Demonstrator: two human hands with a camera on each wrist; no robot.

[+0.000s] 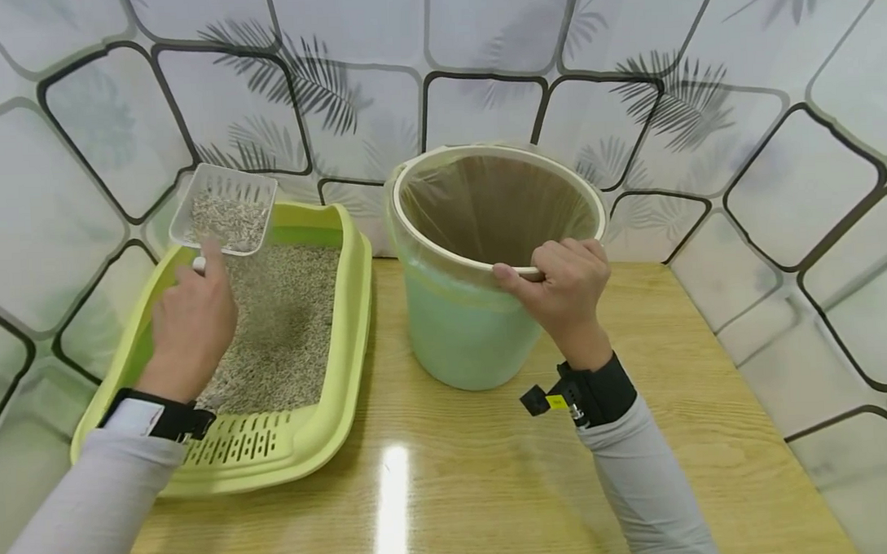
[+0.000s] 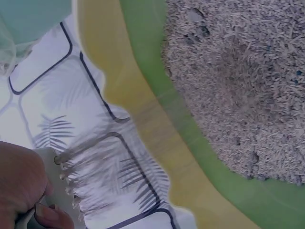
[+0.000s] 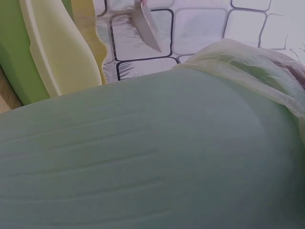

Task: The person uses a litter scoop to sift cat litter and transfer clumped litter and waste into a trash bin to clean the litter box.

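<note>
My left hand (image 1: pixel 195 318) grips the handle of a white slotted litter scoop (image 1: pixel 226 209), index finger stretched along it. Litter lies in the scoop, which is held above the back left of a yellow-green litter box (image 1: pixel 360 312). Streaks of litter fall from the scoop's slots (image 2: pixel 71 186) in the left wrist view. Grey-brown litter (image 1: pixel 284 331) covers the box floor. With my right hand (image 1: pixel 567 285) I hold the front right rim of a pale green trash bin (image 1: pixel 467 333), fingers over the edge and thumb along it. A clear bag (image 1: pixel 499 193) lines the bin.
Box and bin stand side by side on a wooden table (image 1: pixel 451 489), a narrow gap between them. A patterned wall covering (image 1: pixel 479 31) rises close behind and on both sides. The box has a slotted front ledge (image 1: pixel 236 439).
</note>
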